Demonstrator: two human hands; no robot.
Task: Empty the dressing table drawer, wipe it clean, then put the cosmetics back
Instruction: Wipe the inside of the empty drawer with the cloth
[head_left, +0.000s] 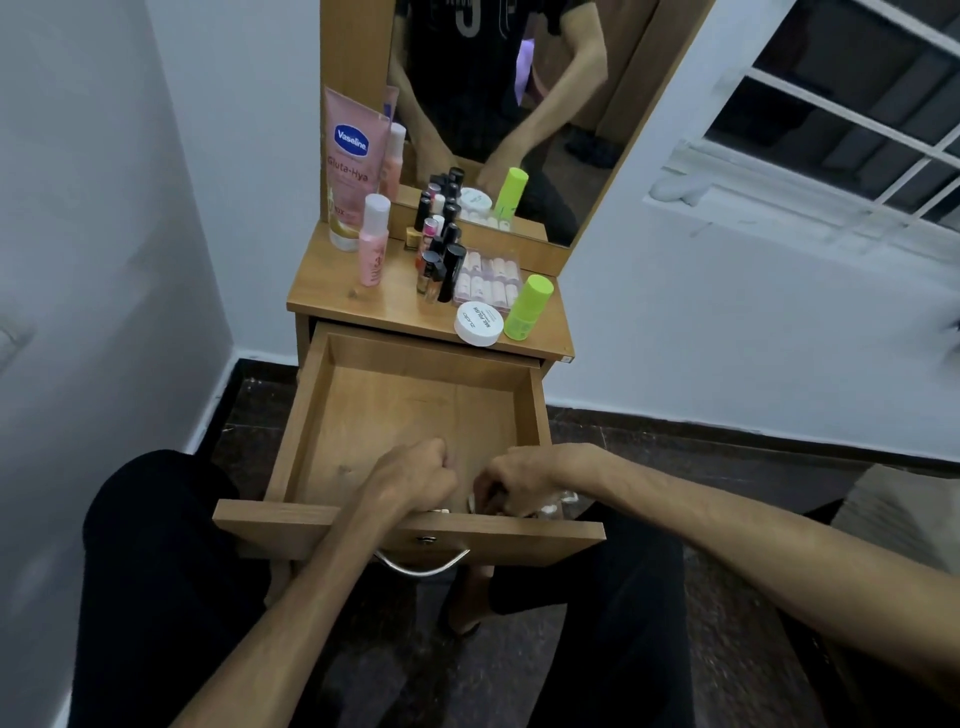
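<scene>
The wooden drawer (322, 415) is pulled out, and its bottom is bare apart from the near right corner. My left hand (415, 475) is curled into a fist just inside the drawer's front panel; I see nothing in it. My right hand (514, 480) is beside it with fingers curled down onto a small clear plastic item (553, 506) in that corner, which is mostly hidden. The cosmetics stand on the table top (337, 296): a pink Vaseline tube (350, 161), a pink bottle (374, 241), several small dark bottles (441, 249), a box of false nails (488, 280), a white jar (479, 323) and a green bottle (527, 307).
A mirror (498, 104) rises behind the table top and reflects the person. White walls close in on both sides, with a barred window (831, 130) at the right. My knees flank the drawer above a dark floor. A metal handle (421, 569) hangs on the drawer front.
</scene>
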